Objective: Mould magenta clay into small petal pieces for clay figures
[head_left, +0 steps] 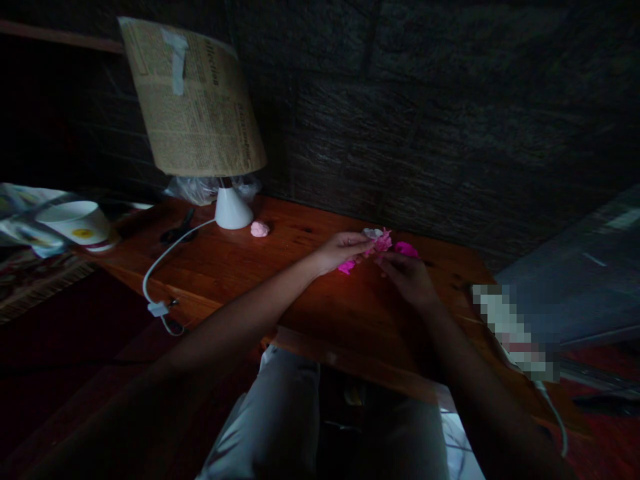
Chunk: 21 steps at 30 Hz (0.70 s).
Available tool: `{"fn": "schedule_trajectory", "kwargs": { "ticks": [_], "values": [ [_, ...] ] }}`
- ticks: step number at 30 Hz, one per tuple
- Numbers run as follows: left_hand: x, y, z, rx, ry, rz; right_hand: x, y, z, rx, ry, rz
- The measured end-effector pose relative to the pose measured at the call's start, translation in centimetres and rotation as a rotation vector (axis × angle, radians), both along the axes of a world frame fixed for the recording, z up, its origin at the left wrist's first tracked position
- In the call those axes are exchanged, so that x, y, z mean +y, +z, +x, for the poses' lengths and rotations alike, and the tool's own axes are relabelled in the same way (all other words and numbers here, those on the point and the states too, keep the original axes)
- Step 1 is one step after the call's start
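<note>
Both my hands meet over a wooden table (240, 267). My left hand (340, 252) reaches in from the left, fingers pinched on a cluster of pink and white clay pieces (381, 240). My right hand (406, 275) is curled just right of it, fingertips pressed against the same cluster. A brighter magenta lump (406, 249) shows above my right hand, and another pink bit (346, 267) lies under my left hand. A separate pale pink ball (259, 229) rests on the table further left.
A lamp with a newspaper shade (193, 100) and white base (233, 209) stands at the back left, its white cord (160, 267) trailing off the table edge. Scissors (179, 230) lie beside it. A white cup (75, 223) sits far left. A dark wall runs behind.
</note>
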<state>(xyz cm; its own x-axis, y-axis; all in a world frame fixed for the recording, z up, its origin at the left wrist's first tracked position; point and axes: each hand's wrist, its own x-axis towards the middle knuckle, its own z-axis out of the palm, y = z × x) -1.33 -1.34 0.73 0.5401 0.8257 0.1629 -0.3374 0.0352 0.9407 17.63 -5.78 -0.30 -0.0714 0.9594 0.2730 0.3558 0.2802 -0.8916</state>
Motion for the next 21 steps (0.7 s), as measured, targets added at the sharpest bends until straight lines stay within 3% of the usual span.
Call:
{"fn": "schedule_trajectory", "kwargs": {
  "ticks": [17,21],
  "values": [
    [0.19,-0.36,0.07,0.015,0.044,0.124,0.0,-0.37,0.53,-0.162,0.052,0.07],
    [0.29,-0.7,0.07,0.06,0.067,0.221,0.19,-0.67,0.64,-0.102,0.035,0.044]
  ]
}}
